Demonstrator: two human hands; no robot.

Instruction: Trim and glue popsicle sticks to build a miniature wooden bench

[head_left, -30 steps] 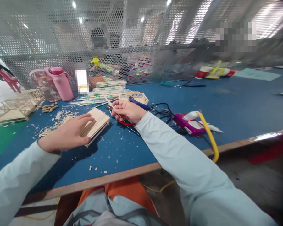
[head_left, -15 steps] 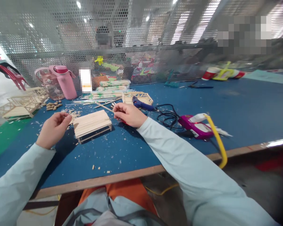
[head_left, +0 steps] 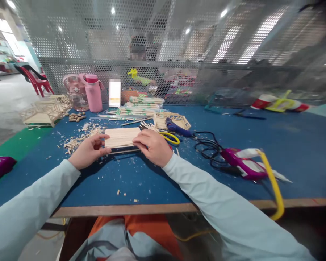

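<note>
A small platform model of pale wooden sticks stands on the blue table, its top covered with sticks laid side by side. My left hand is at its left end, thumb at the front and fingers at the side, gripping it. At the right end my right hand has its fingertips pinched on a thin wooden stick at the top's front edge, most of which blends into the other sticks. Just behind my right hand lie yellow-handled scissors, and a blue glue gun rests beyond them.
Wood scraps lie scattered on the left. Bundled sticks, a pink bottle and other stick models stand farther back. On the right are a purple power strip and black cable. A mesh screen closes the far side.
My right hand has brought the stick down to the platform's right end. My left hand has moved from beside the platform onto its left end. The view has turned left.
</note>
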